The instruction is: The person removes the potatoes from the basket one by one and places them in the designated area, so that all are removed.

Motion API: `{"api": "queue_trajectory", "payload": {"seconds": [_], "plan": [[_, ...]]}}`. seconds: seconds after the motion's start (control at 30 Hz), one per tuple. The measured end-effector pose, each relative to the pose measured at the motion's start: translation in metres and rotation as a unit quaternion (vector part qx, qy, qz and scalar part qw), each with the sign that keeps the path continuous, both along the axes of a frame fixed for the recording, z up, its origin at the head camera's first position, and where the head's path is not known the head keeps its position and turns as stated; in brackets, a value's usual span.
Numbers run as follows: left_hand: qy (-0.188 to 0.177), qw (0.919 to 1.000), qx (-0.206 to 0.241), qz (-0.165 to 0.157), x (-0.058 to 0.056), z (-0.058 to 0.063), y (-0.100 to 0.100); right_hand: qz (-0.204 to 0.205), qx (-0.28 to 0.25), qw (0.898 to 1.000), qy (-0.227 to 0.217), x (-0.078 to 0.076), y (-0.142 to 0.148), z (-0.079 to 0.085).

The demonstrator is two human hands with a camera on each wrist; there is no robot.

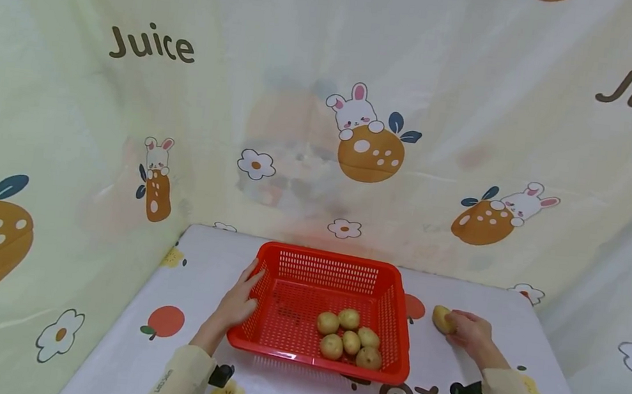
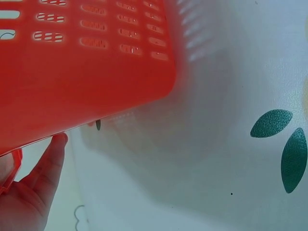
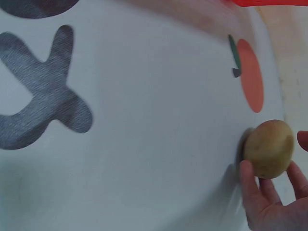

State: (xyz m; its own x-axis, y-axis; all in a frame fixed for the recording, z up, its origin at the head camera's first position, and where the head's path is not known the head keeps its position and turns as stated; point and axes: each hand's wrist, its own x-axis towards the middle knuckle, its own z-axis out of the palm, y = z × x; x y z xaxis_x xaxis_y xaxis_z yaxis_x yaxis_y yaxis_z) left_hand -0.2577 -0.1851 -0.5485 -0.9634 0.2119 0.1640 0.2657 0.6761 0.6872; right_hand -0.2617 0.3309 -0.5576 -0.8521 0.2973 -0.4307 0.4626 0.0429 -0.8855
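Note:
A red plastic basket [image 1: 315, 361] with perforated walls stands on the table. Several potatoes [image 1: 331, 346] lie together in its front right part. At the left rim, my left hand [image 1: 238, 305] grips the basket; the left wrist view shows fingers under the rim [image 2: 10, 168] against the outer wall. To the right of the basket, my right hand [image 1: 473, 335] holds a single potato [image 1: 441, 318] low over the table. Seen from the right wrist, fingertips are around the lower side of this potato [image 3: 269, 148], and part of the thumb shows at the frame's edge.
A white tablecloth [image 1: 160, 360] printed with fruit, flowers and lettering covers the table. Hanging printed sheets [image 1: 308, 48] close off the back and both sides. Bare cloth lies between the basket and the single potato.

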Motion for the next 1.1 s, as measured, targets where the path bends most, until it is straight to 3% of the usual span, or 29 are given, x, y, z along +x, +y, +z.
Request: {"api": "queue_trajectory", "payload": {"seconds": [0.3, 0.6, 0.8, 1.1], "plan": [[0.022, 0.9997, -0.007, -0.012, 0.002, 0.001, -0.001, 0.075, 0.032, 0.997, -0.004, -0.003, 0.005, 0.032], [0.003, 0.9999, -0.013, -0.005, 0.002, 0.004, 0.000, 0.123, 0.038, 0.992, 0.016, -0.007, -0.008, 0.061], [0.004, 0.9999, -0.009, -0.006, 0.001, 0.005, 0.000, 0.172, 0.033, 0.984, 0.025, -0.011, -0.025, 0.073], [0.003, 1.0000, -0.006, -0.003, 0.001, 0.004, 0.000, 0.203, 0.012, 0.978, 0.052, -0.017, -0.074, 0.098]]}}
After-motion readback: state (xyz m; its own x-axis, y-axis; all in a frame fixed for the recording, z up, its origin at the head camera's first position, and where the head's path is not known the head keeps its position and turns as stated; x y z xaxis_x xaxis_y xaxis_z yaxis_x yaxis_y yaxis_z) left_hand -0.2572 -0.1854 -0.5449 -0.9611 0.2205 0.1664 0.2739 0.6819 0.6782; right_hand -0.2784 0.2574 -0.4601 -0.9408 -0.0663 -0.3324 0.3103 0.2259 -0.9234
